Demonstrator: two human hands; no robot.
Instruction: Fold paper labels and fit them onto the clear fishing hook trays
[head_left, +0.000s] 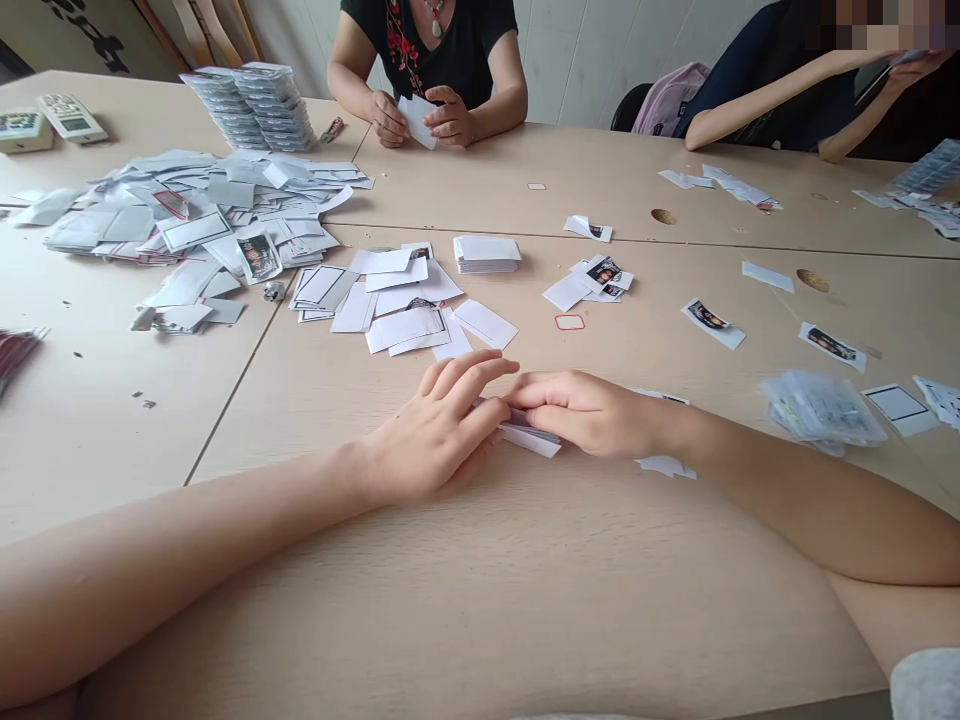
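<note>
My left hand (435,425) and my right hand (589,412) meet at the middle of the light wooden table (487,600). Between them lies a small stack of white cards (529,436), mostly hidden under the fingers. Both hands have their fingers curled and pressed on the stack, fingertips touching. Loose white cards (409,300) lie just beyond my hands, and a neat small stack of cards (486,253) sits further back.
A big heap of white cards (195,215) and stacked clear packets (251,105) fill the far left. Clear sleeves (821,410) lie at right. A person in black (435,60) opposite holds a card; another person's arms (757,105) rest at far right. Remote controls (71,118) lie far left.
</note>
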